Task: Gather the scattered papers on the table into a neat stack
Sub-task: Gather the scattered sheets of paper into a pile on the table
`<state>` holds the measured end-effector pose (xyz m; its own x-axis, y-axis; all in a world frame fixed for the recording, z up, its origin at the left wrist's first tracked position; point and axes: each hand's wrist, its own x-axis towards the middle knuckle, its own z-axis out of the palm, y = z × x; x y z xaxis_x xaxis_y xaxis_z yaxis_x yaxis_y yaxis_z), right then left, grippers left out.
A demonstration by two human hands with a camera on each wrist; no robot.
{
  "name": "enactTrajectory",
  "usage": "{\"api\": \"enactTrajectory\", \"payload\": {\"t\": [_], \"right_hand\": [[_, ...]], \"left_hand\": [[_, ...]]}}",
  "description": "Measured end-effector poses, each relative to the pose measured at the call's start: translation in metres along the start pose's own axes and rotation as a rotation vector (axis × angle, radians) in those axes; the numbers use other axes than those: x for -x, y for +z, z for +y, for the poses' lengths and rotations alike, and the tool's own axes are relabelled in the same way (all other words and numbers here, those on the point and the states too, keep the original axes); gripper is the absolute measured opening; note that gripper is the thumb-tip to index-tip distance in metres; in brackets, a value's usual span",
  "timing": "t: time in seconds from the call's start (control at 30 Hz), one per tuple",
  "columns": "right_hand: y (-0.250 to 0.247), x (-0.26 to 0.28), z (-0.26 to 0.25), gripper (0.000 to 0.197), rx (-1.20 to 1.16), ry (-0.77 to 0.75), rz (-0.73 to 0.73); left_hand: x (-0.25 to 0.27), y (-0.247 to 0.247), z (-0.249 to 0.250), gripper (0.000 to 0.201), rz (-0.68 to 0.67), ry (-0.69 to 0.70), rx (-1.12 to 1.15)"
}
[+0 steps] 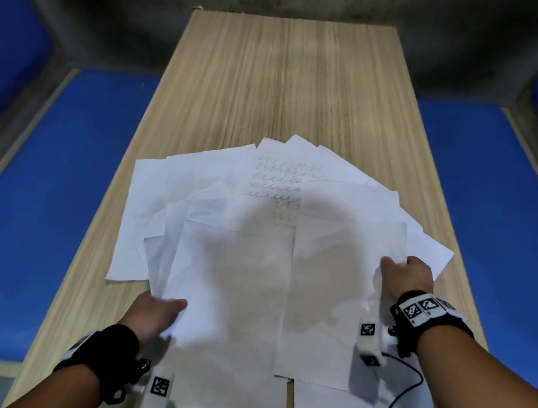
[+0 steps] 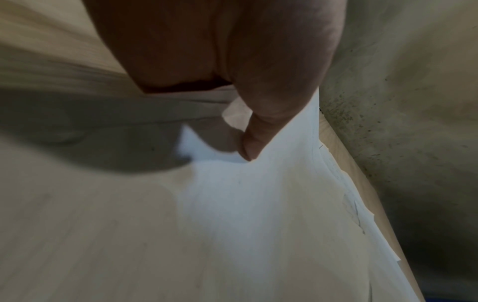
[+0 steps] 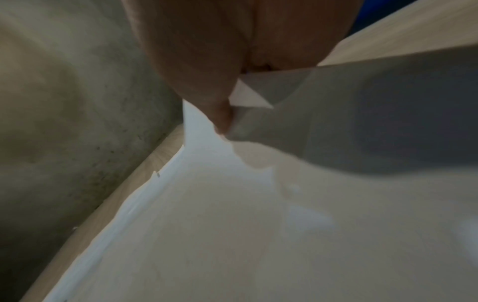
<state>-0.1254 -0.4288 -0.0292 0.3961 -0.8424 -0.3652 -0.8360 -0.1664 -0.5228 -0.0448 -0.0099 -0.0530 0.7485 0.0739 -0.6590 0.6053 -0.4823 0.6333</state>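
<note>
A loose fan of white papers (image 1: 253, 253) covers the near half of the wooden bench (image 1: 285, 78), the sheets overlapping at different angles rather than squared up. One sheet near the far edge of the fan, the written sheet (image 1: 281, 179), carries rows of looping pen scribbles; they form no readable words. The other sheets look blank from the head view.

The left hand (image 1: 155, 314) is at the near left side of the pile, thumb on top of the sheets and the fingers tucked beneath, pinching several edges together. The left wrist view shows the thumb (image 2: 254, 141) pressed down on the paper with the sheets bent up around it.

The right hand (image 1: 408, 273) is at the right side of the pile, thumb over the top sheet and fingers under, gripping the paper edge. In the right wrist view the thumb (image 3: 220, 114) pinches a lifted, curling sheet against the fingers below.

Both wrists wear black bands (image 1: 431, 316) carrying white blocks printed with black-and-white square code markers; no lettering on them is legible. A thin black cable (image 1: 403, 392) runs from the right wrist unit across the papers. Blue padded seats (image 1: 46, 207) flank the bench on both sides.
</note>
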Motion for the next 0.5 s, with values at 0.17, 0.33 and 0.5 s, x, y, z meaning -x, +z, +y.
{"api": "enactTrajectory", "payload": {"t": [0.17, 0.33, 0.5], "right_hand": [[0.005, -0.003, -0.02, 0.029, 0.27, 0.081, -0.102], [0.009, -0.008, -0.015, 0.056, 0.088, 0.158, -0.173], [0.013, -0.002, -0.013, 0.044, 0.061, 0.154, -0.216]], "left_hand": [[0.0, 0.001, 0.002, 0.016, 0.006, -0.008, -0.012], [0.003, 0.002, 0.004, 0.016, 0.02, 0.0, -0.023], [0.006, 0.003, 0.005, 0.015, 0.027, 0.013, -0.031]]}}
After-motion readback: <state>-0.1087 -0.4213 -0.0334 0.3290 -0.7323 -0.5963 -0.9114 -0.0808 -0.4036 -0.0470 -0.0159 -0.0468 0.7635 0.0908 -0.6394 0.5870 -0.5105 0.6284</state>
